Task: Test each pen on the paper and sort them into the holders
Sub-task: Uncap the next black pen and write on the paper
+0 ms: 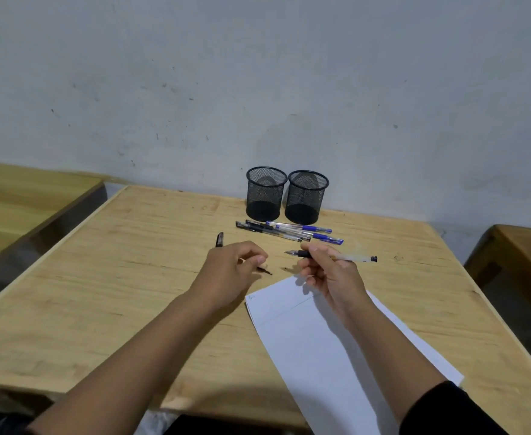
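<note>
A black pen cap lies on the wooden bench, just left of the left hand, whose fingers curl loosely with nothing clearly in its grip. Two mesh holders stand side by side at the back edge — loose pens lie in front of them. The right hand pinches an uncapped pen above the white paper, tip pointing left.
</note>
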### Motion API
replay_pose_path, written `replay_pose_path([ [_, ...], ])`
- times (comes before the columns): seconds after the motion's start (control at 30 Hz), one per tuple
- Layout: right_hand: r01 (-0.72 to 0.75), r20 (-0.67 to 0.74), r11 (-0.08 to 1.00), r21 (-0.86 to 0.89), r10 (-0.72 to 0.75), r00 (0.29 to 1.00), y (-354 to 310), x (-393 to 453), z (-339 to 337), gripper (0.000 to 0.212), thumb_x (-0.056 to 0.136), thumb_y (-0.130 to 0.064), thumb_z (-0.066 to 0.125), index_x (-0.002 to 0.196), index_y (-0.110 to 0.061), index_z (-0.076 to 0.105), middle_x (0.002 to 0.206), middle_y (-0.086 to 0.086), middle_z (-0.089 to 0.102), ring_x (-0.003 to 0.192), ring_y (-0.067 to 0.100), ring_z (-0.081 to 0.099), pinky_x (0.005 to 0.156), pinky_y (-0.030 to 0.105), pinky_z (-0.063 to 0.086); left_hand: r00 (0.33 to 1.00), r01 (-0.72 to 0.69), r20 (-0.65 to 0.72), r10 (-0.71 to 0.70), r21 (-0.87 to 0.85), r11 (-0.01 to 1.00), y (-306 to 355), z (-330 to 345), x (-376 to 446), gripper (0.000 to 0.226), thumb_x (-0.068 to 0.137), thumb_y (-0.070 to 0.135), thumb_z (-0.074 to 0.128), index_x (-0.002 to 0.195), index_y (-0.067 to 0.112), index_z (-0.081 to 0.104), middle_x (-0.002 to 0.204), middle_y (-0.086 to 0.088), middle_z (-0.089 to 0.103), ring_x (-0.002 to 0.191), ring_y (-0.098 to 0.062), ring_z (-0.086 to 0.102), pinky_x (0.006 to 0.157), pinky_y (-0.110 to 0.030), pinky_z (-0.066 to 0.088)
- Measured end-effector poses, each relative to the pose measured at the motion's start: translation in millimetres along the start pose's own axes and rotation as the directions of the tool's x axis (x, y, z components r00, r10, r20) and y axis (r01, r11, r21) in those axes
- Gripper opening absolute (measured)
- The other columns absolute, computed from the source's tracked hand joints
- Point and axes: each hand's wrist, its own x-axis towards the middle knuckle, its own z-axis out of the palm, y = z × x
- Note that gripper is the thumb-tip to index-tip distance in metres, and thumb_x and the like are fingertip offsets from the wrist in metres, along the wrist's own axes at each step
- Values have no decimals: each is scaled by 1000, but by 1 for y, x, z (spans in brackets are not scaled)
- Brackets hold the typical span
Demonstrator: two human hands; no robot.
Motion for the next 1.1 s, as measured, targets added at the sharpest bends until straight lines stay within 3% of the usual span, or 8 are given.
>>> replay_pose_path([
  [0.17,-45,42,999,24,44,998,13,-16,16,8,90,-10,57,88,-7,64,64,10,57,55,19,52,44,22,41,999,-33,47,28,101,994,-12,-3,-45,5,79,23,69,84,25,70,85,9,70,80,-3,61,72,-13,46],
  [0.33,-2,65,983,-185,14,998,24,-26,22,14,89,-2,56,76,-8,60,53,7,52,46,15,47,45,22,37,997,-63,-32,73,248,967,-31,10,-65,13,77,23,71,89,18,70,89,4,67,83,-9,58,70,-1,34],
  [0.53,18,80,959,-284,4,997,26,-33,26,8,87,0,55,84,-2,63,62,9,54,46,9,47,44,13,38,987,-26,-144,69,282,959,-35,15,-67,20,77,30,72,92,18,70,92,4,66,88,-11,57,77,-17,35],
  [0.7,135,104,794,-593,-91,990,34,-33,36,19,83,-12,55,67,-19,63,63,-7,59,62,6,52,55,11,38,988,-22,-144,65,281,960,-36,15,-67,20,77,32,71,93,19,70,94,5,65,87,-8,56,76,-15,35],
  [0.9,196,123,736,-648,-153,981,38,-33,37,18,83,-13,53,67,-18,59,61,-1,60,60,12,53,56,20,41,988,-32,-134,71,276,961,-37,15,-66,20,78,32,70,93,19,70,93,6,64,84,-3,51,72,-11,33],
  [1.1,201,128,722,-662,-156,979,38,-34,38,17,85,-15,53,70,-18,60,69,-1,63,66,9,56,57,19,41,988,-39,-130,79,287,957,-37,15,-66,20,78,32,70,93,19,70,92,6,64,81,-3,50,67,-2,31],
])
